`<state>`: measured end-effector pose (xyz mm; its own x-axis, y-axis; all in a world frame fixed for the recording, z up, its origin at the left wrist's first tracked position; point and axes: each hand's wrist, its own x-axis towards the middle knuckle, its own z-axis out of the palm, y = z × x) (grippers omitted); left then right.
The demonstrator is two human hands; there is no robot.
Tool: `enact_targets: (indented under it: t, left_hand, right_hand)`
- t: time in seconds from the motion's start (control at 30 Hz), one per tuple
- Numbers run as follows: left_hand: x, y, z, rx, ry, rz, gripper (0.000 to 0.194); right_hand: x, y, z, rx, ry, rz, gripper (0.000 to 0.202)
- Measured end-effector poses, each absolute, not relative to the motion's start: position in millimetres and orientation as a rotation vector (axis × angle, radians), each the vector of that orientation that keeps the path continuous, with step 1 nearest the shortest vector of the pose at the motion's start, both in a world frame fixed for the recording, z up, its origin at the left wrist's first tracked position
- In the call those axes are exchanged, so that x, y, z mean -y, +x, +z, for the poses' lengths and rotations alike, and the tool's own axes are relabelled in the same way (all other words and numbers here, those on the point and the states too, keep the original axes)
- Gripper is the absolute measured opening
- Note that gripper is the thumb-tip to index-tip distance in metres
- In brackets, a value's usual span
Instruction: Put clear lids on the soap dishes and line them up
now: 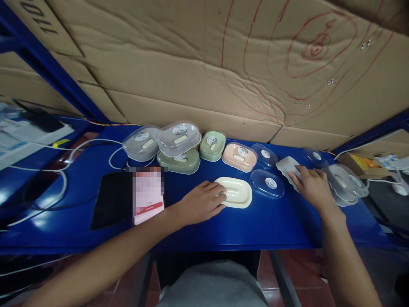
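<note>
Brown cardboard (159,64) backs a blue table (198,236) in the head view. Near the middle lies a cream tray (240,194); the left hand (204,202) rests its fingers over the nine-o'clock edge, though whether it grips I cannot tell. At two o'clock from the tray, the right hand (311,185) pinches a pale grey shell (286,165). A clear lid (260,187) sits at three, a peach box (230,156) at twelve, stacked boxes (179,164) at ten. Tray and shell look like thin plastic: probably light, fairly stiff, slightly slippery, best held by opposite rims.
</note>
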<state>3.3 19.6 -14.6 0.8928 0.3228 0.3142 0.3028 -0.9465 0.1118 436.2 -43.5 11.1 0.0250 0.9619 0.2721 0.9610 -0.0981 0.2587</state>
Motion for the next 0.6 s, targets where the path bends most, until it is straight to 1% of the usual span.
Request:
enact_targets:
  t: [0.23,0.43,0.6]
  left_hand:
    - [-18.9,2.9,-13.4,-0.511,3.015,0.497,0.013]
    - [-20.2,2.9,-13.9,-0.498,3.0,0.515,0.013]
    - [-20.9,2.7,-14.7,-0.509,2.97,0.496,0.012]
  right_hand:
    - [29.0,446.3,13.0,-2.124,2.245,0.391,0.061]
    - [20.2,446.1,13.1,-2.032,2.321,0.394,0.057]
    - [3.7,456.8,10.6,-2.078,2.384,0.271,0.054]
